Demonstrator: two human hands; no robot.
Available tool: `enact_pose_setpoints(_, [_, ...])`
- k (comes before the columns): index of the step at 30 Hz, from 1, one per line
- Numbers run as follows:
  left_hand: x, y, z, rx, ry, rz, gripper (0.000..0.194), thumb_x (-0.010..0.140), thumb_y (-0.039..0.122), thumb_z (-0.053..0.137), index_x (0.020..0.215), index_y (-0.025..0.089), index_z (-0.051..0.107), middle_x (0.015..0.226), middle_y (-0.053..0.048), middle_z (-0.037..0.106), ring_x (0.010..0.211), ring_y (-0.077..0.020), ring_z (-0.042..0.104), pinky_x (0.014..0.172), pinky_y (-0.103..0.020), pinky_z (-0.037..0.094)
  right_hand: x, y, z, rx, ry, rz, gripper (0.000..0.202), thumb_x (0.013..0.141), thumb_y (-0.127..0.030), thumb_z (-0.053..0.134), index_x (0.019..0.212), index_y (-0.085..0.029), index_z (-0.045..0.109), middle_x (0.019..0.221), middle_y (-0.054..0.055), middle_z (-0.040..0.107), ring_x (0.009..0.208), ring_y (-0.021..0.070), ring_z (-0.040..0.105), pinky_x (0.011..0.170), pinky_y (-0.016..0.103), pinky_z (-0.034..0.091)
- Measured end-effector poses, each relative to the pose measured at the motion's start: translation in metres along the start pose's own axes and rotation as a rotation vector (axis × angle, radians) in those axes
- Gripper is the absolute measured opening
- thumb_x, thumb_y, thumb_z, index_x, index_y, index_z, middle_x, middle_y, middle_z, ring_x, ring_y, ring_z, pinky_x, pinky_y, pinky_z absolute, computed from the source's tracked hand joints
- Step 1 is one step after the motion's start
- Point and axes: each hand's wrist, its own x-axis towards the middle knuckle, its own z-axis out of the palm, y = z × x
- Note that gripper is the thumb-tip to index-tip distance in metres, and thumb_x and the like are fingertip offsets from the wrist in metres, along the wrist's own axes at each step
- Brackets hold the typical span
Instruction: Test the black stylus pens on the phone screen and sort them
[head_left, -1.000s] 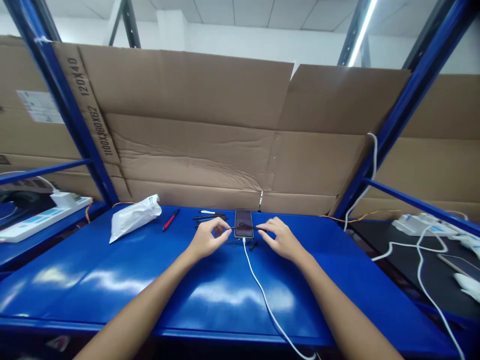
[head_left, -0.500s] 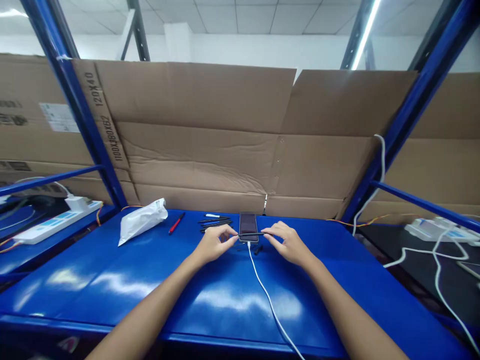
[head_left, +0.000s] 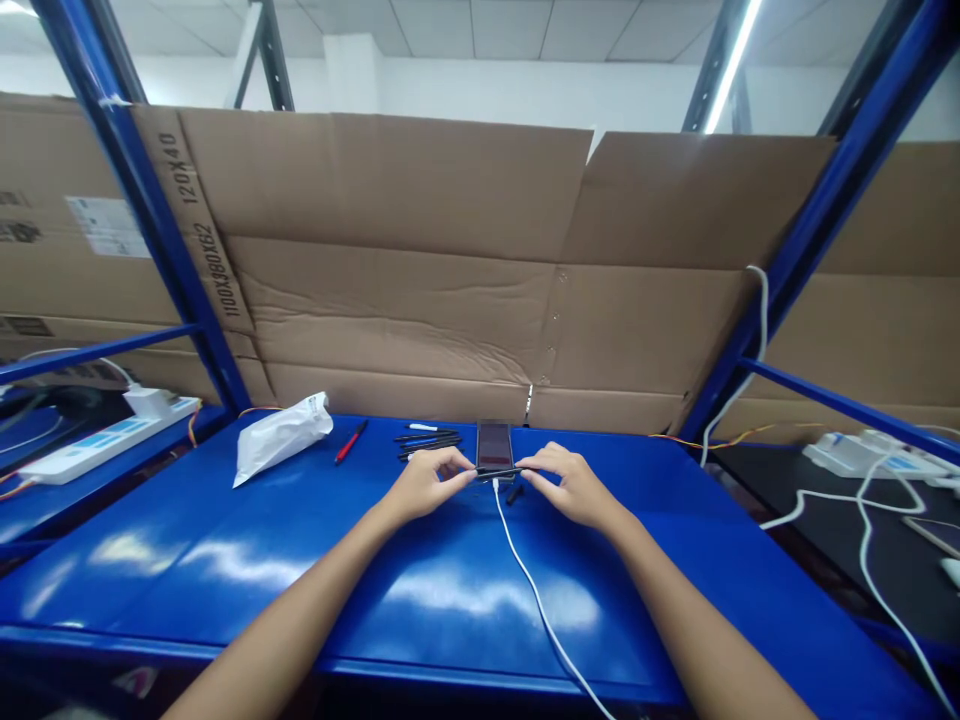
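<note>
A thin black pen is held level between my two hands, above the near end of a phone. My left hand pinches its left end, and my right hand pinches its right end. Behind the pen lies the phone, with a white charging cable plugged into its near edge. A short black piece, perhaps a pen cap, rests on the table near my right fingers. Several dark pens lie in a group beyond my left hand.
On the blue table, a red pen and a white plastic bag lie to the left. Cardboard walls off the back between blue posts. Power strips sit on both sides, the left one white, with loose white cables at right.
My right fingertips have shifted slightly left along the pen, closer to my left hand. The whole view has tilted a little; the other things stay where they were.
</note>
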Motion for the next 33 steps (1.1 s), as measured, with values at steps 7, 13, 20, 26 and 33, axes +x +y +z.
enact_pose_setpoints(7, [-0.001,-0.003,-0.002,-0.017,-0.001,-0.006,0.024,0.089,0.038,0.068,0.09,0.015,0.076,0.072,-0.003,0.072,0.062,-0.0144,0.061,0.06,-0.024,0.046,-0.002,0.007,-0.002,0.003,0.036,0.01,0.023,0.102,-0.034,0.056,0.11,-0.026,0.077,0.098,0.006,0.077,0.089,0.0222,0.066,0.082,0.037,0.052])
enact_pose_setpoints(13, [0.0,-0.003,0.001,-0.093,0.02,-0.034,0.029,0.089,0.043,0.069,0.094,0.015,0.078,0.075,-0.005,0.075,0.062,-0.0153,0.063,0.058,-0.024,0.047,-0.002,0.005,0.002,0.036,0.054,0.013,0.025,0.102,-0.036,0.056,0.111,-0.026,0.077,0.1,0.006,0.078,0.09,0.0228,0.067,0.083,0.038,0.053])
enact_pose_setpoints(20, [0.002,-0.003,0.004,-0.188,0.069,-0.071,0.028,0.086,0.042,0.073,0.093,0.016,0.079,0.085,-0.007,0.078,0.069,-0.0174,0.067,0.063,-0.026,0.051,-0.002,0.006,0.005,0.064,0.102,0.03,0.026,0.102,-0.038,0.056,0.11,-0.026,0.078,0.099,0.006,0.079,0.088,0.0225,0.067,0.082,0.036,0.053])
enact_pose_setpoints(26, [0.003,0.0,0.002,-0.196,0.103,-0.084,0.027,0.087,0.042,0.073,0.094,0.016,0.079,0.084,-0.006,0.077,0.07,-0.0173,0.067,0.064,-0.026,0.052,-0.001,0.006,0.001,0.104,0.149,0.063,0.027,0.101,-0.039,0.057,0.109,-0.025,0.078,0.099,0.007,0.078,0.089,0.0221,0.068,0.084,0.036,0.054])
enact_pose_setpoints(33, [0.002,-0.001,0.006,-0.296,0.061,-0.115,0.03,0.084,0.043,0.076,0.096,0.015,0.079,0.092,-0.009,0.079,0.071,-0.0186,0.069,0.064,-0.028,0.054,-0.001,0.002,0.007,0.111,0.068,0.046,0.025,0.101,-0.037,0.057,0.109,-0.026,0.078,0.098,0.005,0.078,0.088,0.0219,0.066,0.082,0.036,0.053])
